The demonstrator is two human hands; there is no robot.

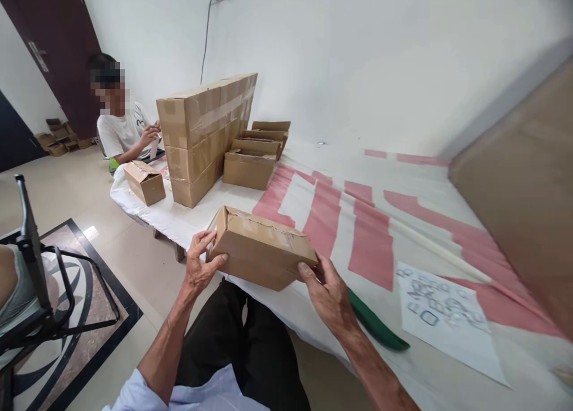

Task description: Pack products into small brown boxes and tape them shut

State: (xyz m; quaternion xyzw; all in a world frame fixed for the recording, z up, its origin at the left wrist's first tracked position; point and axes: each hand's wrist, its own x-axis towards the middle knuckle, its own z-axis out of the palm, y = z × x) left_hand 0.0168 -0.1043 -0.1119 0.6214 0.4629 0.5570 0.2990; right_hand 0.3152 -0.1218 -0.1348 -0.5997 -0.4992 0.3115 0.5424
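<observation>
In the centre of the frame, an oblong brown cardboard box (264,250) with clear tape along its creased top is held between two bare hands, slightly tilted at the near edge of a table covered with a white and faded-red cloth (329,214). The left hand (201,260) grips the box's left end, thumb on the near side; the right hand (326,288) clasps its right end, thumb likewise on the near side. Just beside the right wrist, a curved dark-green object (380,326) lies on the cloth, and a white paper sheet with dark handwriting (443,315) is at lower right. Left of upper centre stands a stack of taped brown cardboard boxes (197,139), with a row of open-topped brown cartons (248,169) just to its right and a small brown box (154,190) to its left. At upper left, a person in a white T-shirt (119,133) sits behind the stack, hands raised near each other.
</observation>
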